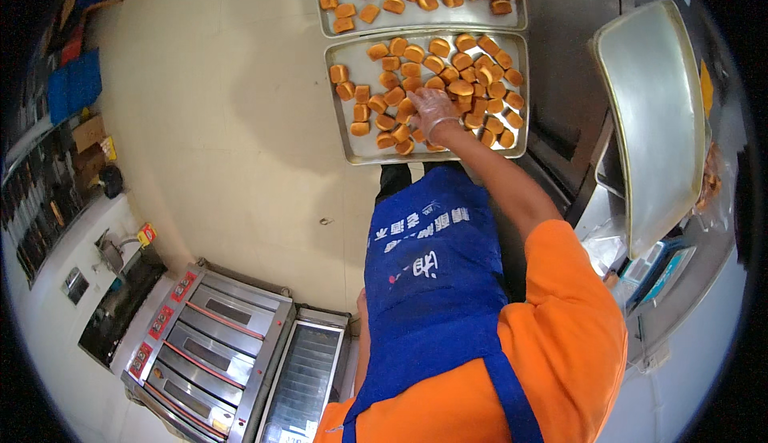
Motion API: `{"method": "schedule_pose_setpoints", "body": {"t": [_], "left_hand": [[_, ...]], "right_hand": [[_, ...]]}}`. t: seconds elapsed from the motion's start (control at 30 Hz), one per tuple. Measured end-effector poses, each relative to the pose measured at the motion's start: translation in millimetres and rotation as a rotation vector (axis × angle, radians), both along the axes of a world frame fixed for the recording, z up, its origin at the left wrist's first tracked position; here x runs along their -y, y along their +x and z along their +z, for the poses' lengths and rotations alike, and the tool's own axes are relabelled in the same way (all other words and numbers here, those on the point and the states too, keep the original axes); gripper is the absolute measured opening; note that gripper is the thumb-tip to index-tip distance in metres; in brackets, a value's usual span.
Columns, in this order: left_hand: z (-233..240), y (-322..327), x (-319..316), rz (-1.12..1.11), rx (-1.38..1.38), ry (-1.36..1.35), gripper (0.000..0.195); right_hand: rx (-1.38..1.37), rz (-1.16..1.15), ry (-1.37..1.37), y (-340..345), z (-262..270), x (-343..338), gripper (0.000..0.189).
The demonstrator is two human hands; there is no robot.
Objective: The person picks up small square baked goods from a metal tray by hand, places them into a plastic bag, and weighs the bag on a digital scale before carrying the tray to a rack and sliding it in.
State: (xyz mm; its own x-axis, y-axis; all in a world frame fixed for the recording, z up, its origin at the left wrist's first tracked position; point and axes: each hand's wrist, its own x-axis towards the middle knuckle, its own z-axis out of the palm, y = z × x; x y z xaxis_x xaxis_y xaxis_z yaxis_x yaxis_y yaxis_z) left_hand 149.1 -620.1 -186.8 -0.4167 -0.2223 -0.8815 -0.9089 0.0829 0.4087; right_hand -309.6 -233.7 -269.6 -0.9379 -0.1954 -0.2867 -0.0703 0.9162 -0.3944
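My right hand [433, 111], in a clear plastic glove, reaches palm-down over a metal baking tray [354, 153]. Its fingertips are at a small golden-brown bun [406, 108]. Whether the fingers grip it cannot be told, since the palm's underside is hidden. Many similar block-shaped buns [439, 47] lie loose on the tray, crowded most closely at its right side. Only a strip of my left forearm [362, 314] shows beside the blue apron [432, 299]; the left hand is out of view.
Beyond, a second baking tray [414, 20] bears more buns. To the right, an upright metal tray [654, 125] stands near plastic bags and boxes on a counter. A stainless deck oven [210, 347] and a glass-fronted cabinet [303, 377] stand lower left. Pale tiled floor [264, 161] stretches left.
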Motion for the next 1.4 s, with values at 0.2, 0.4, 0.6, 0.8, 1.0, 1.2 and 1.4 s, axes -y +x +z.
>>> {"method": "schedule_pose_setpoints", "body": {"t": [0.2,0.4,0.6,0.8,1.0,1.2,1.4], "left_hand": [[7,24,-14,0.059,0.022,0.014,0.027],[6,38,-16,0.113,0.033,0.009,0.027],[2,44,-17,0.138,0.047,0.017,0.026],[-7,43,-24,0.15,0.039,0.033,0.026],[-10,36,-20,0.14,0.026,0.043,0.026],[-12,25,-10,0.11,0.019,0.047,0.026],[-7,12,3,0.064,0.022,0.042,0.025]], "right_hand": [[0.265,0.121,0.324,-47,-6,62,0.069],[0.324,-0.203,0.116,-25,-45,79,0.047],[0.35,-0.355,0.057,-27,-37,77,0.049],[0.127,-0.182,0.035,-78,-17,84,0.061],[0.091,-0.098,0.079,-51,-32,66,0.063],[0.121,-0.13,-0.076,20,-16,36,0.029],[0.253,-0.02,-0.062,59,-18,41,0.024]]}}
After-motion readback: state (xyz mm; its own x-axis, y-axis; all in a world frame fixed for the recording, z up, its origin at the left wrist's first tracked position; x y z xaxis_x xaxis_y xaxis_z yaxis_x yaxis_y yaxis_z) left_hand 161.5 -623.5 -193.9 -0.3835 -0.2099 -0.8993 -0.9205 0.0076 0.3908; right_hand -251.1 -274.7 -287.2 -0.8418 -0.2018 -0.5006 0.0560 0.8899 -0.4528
